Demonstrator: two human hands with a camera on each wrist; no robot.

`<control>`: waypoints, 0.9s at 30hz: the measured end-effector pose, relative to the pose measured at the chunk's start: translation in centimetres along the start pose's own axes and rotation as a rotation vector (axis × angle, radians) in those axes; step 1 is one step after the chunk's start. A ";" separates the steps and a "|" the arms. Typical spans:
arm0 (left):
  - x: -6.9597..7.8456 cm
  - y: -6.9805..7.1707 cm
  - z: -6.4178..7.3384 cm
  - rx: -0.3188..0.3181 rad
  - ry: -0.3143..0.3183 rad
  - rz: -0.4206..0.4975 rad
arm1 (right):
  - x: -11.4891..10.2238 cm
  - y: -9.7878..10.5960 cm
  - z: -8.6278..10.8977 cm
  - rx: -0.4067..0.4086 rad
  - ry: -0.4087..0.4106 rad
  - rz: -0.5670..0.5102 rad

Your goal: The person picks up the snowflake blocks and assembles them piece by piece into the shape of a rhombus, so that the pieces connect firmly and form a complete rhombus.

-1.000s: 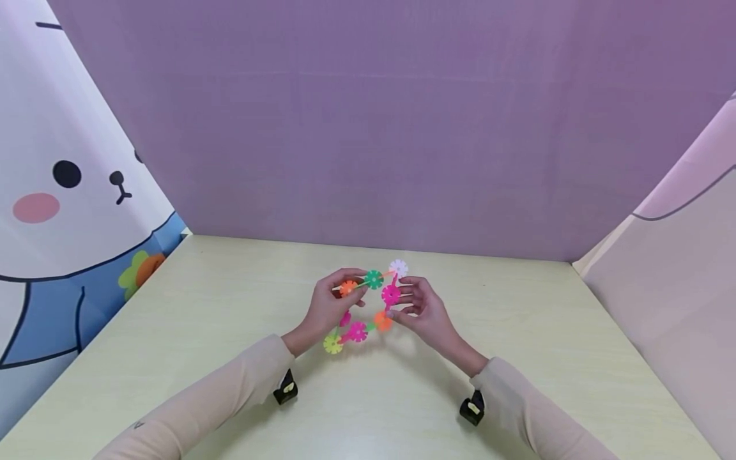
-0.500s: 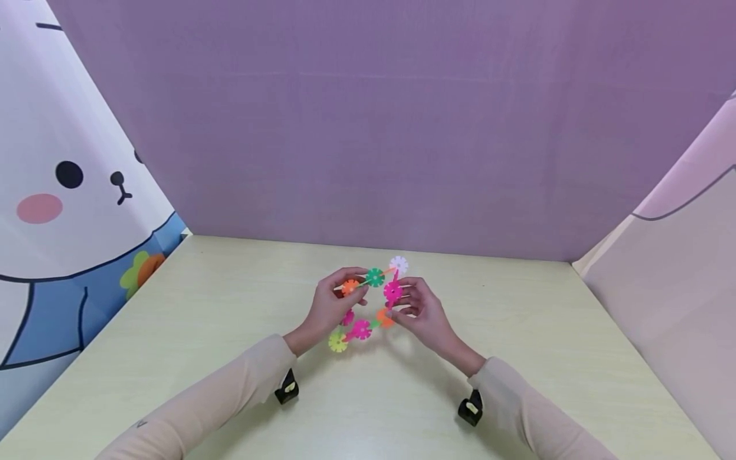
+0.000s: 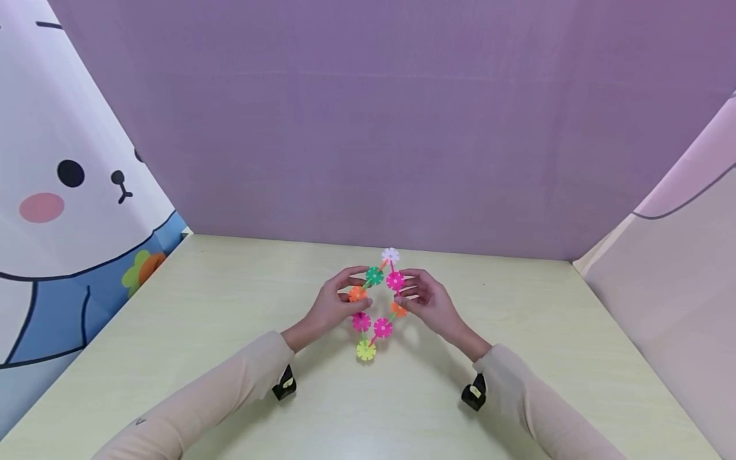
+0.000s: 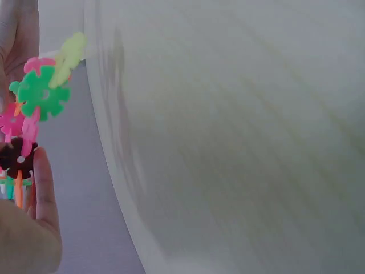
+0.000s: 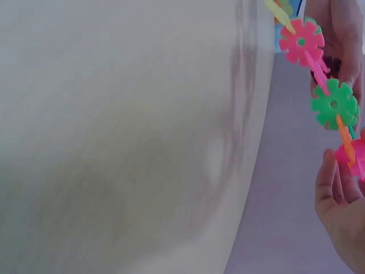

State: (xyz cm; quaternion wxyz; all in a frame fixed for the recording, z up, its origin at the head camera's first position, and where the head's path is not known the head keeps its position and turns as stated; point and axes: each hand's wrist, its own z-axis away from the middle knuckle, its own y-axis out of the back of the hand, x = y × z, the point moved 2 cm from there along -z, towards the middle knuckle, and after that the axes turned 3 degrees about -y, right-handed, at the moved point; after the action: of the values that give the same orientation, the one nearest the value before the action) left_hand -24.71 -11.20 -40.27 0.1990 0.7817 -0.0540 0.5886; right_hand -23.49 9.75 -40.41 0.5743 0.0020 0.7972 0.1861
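Observation:
A closed ring of notched plastic snowflake discs [image 3: 383, 328] hangs between both hands above the table. A white disc [image 3: 390, 255] forms its top and a yellow disc [image 3: 365, 350] its bottom. On the left side, the left hand [image 3: 335, 301] pinches the ring by an orange disc [image 3: 357, 294]. Opposite it, the right hand [image 3: 430, 302] grips the ring near a pink disc [image 3: 395, 280] and an orange one [image 3: 399, 309]. Close up in the left wrist view, a dark disc [image 4: 21, 158] sits at the left fingers. In the right wrist view, right fingers hold a pink piece [image 5: 355, 157].
The pale wooden table [image 3: 379, 415] spreads around the hands. A purple cloth backdrop [image 3: 368, 128] rises at its far edge, with a cartoon-printed panel [image 3: 86, 223] at left. Black wrist devices [image 3: 284, 385] hang under both sleeves.
The ring has turned upright: its yellow bottom disc swung right and the white top disc rose slightly left. Both hands still hold it, with the right hand lifted a little.

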 end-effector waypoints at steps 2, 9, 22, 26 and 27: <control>-1.0 0.0 -0.5 -0.011 0.007 -0.011 | 0.2 0.2 -0.3 -0.011 0.000 0.010; -2.0 0.2 -1.5 -0.033 0.035 -0.027 | 0.9 0.5 -1.3 -0.027 -0.051 0.020; -3.2 0.8 -2.9 -0.102 0.099 -0.117 | 3.0 0.6 -3.5 -0.099 -0.132 0.099; -3.7 0.9 -3.2 -0.118 0.121 -0.127 | 3.1 0.5 -3.8 -0.124 -0.139 0.118; -3.8 0.9 -3.3 -0.120 0.129 -0.126 | 3.2 0.4 -3.9 -0.131 -0.139 0.122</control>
State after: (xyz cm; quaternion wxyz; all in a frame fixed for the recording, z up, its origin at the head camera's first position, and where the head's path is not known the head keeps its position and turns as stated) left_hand -29.14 -11.37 -42.84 0.2848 0.7308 -0.0270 0.6198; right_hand -28.25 9.71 -42.13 0.6148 0.0260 0.7398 0.2721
